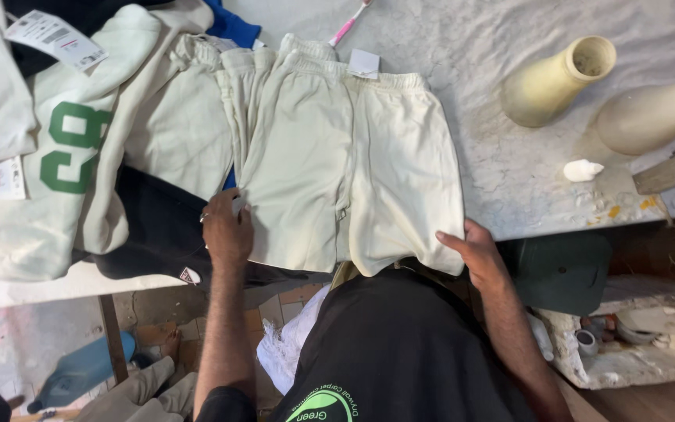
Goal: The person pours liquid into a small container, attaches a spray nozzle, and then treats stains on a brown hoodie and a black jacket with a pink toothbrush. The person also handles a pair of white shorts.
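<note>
Cream shorts point(353, 164) lying flat on grey table point(509, 156), waistband at 12 o'clock, leg hems hanging at near edge; left hand point(226, 233) pressing palm-down on left leg hem, fingers loosely curled; right hand point(474, 248) pinching right hem corner, thumb on top; cream sweatshirt point(80, 148) with green print piling at 9 o'clock; two pale vases point(556, 82) lying at 2 o'clock.

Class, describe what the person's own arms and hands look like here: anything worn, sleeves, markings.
Both forearms are bare, with no long sleeves or gloves. The left hand wears a ring on one finger. The right hand shows no ring. The black T-shirt carries a green and white emblem.
</note>
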Demonstrator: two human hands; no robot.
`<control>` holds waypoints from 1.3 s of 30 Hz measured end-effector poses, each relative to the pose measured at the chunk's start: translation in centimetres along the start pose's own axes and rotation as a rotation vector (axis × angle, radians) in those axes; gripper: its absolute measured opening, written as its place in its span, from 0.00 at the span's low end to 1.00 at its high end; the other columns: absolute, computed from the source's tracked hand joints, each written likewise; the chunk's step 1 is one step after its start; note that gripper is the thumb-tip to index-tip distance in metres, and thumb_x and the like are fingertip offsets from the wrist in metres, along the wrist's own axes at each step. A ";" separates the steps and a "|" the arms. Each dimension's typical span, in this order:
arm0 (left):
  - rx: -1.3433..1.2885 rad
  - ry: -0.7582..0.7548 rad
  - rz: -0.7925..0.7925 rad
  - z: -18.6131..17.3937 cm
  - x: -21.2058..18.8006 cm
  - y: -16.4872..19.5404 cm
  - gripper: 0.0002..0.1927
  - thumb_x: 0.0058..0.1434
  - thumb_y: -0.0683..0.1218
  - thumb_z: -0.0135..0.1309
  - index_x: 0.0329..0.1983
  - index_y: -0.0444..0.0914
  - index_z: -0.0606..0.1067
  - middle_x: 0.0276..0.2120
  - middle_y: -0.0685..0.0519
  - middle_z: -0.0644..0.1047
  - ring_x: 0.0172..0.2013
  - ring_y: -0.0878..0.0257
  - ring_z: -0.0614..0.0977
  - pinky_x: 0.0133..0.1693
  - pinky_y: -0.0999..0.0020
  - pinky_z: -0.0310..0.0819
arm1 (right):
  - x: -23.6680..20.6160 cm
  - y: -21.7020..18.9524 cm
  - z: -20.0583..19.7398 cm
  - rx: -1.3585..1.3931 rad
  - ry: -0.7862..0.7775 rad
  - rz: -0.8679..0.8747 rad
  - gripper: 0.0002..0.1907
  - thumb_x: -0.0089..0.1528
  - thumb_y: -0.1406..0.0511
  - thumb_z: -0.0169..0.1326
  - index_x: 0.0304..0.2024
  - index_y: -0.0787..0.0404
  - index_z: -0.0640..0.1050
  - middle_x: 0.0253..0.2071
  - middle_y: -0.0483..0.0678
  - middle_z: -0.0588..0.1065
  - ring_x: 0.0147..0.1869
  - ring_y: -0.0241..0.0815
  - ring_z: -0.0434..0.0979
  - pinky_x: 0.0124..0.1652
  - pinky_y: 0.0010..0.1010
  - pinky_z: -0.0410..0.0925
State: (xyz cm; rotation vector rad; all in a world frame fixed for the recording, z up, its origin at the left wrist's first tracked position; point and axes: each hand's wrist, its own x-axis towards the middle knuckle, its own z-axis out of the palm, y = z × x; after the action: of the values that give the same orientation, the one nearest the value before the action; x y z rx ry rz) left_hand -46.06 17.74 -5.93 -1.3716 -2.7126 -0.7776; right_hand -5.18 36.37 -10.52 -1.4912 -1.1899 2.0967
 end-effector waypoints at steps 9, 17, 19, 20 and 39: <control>0.414 -0.214 -0.336 -3.6 -3.7 2.9 0.22 0.55 0.56 0.68 0.44 0.38 0.78 0.44 0.46 0.81 0.46 0.45 0.82 0.43 0.46 0.75 | -2.5 3.1 -5.6 -0.072 -0.149 0.031 0.25 0.58 0.65 0.65 0.55 0.73 0.77 0.48 0.57 0.81 0.50 0.44 0.80 0.54 0.36 0.71; -0.962 0.106 -0.732 -3.1 -9.1 6.7 0.15 0.65 0.44 0.59 0.48 0.29 0.73 0.42 0.43 0.80 0.39 0.61 0.83 0.44 0.67 0.79 | -3.6 3.9 -6.0 -0.190 -0.326 0.181 0.28 0.62 0.57 0.61 0.56 0.74 0.78 0.49 0.55 0.82 0.51 0.43 0.82 0.52 0.34 0.72; -1.065 0.018 -0.662 -3.2 -10.4 9.1 0.16 0.65 0.41 0.57 0.54 0.27 0.73 0.46 0.42 0.79 0.43 0.61 0.81 0.48 0.68 0.75 | -4.2 3.5 -7.0 -0.152 -0.371 0.076 0.29 0.62 0.59 0.61 0.58 0.74 0.77 0.51 0.55 0.81 0.53 0.42 0.80 0.54 0.34 0.71; -1.113 -0.037 -0.616 -3.6 -10.7 10.3 0.18 0.66 0.39 0.56 0.56 0.26 0.73 0.48 0.41 0.79 0.45 0.61 0.81 0.50 0.68 0.73 | -4.6 3.0 -8.1 -0.066 -0.378 -0.024 0.29 0.61 0.60 0.61 0.60 0.73 0.75 0.53 0.54 0.80 0.55 0.42 0.79 0.56 0.33 0.69; -1.314 0.044 -0.679 -2.0 4.5 13.4 0.38 0.66 0.51 0.51 0.74 0.41 0.48 0.67 0.40 0.66 0.59 0.50 0.78 0.56 0.59 0.78 | 0.8 -15.1 -11.8 0.471 -0.444 -0.472 0.36 0.64 0.53 0.58 0.70 0.57 0.64 0.68 0.50 0.69 0.68 0.46 0.75 0.62 0.42 0.73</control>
State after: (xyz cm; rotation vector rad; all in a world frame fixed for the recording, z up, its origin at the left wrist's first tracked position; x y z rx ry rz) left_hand -39.10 26.95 2.55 -0.2071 -2.5022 -2.8414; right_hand 1.77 51.39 -0.80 -0.4956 -0.9562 2.2023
